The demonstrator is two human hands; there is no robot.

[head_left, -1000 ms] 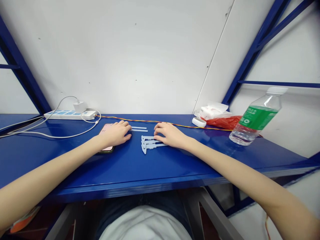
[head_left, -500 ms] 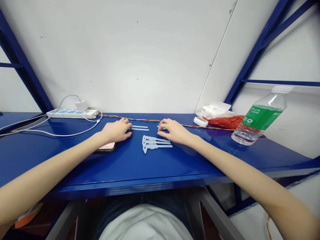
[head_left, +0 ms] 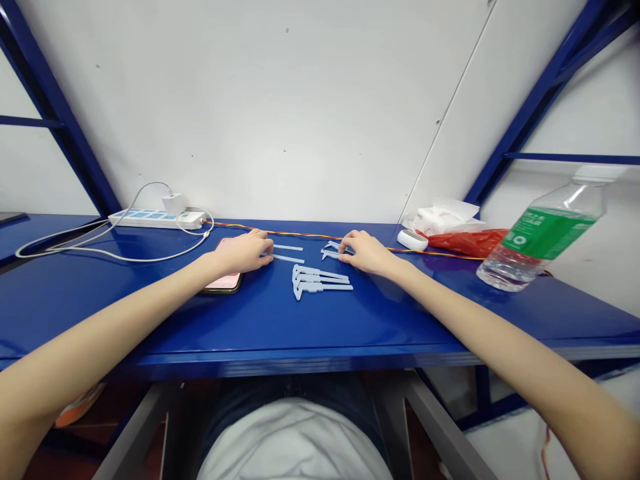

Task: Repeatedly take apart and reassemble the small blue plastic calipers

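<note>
Three pale blue plastic caliper-shaped parts point(head_left: 320, 281) lie side by side in the middle of the blue bench point(head_left: 310, 327). My right hand point(head_left: 367, 253) rests just behind them, fingers curled and pinching another small pale blue part point(head_left: 330, 251). My left hand point(head_left: 245, 252) lies knuckles up over a pink-cased phone point(head_left: 223, 280), its fingertips touching two thin pale strips point(head_left: 287, 253) that lie flat on the bench.
A white power strip point(head_left: 155, 217) with charger and white cable sits at the back left. An orange-yellow wire point(head_left: 300, 235) runs along the wall. At the right stand a clear water bottle point(head_left: 540, 237), a red bag point(head_left: 463, 241), white tissue and a small white device point(head_left: 413, 239).
My right hand has moved back off the three caliper parts and closed on a smaller part behind them. My left hand has stayed on the phone. The view has shifted slightly.
</note>
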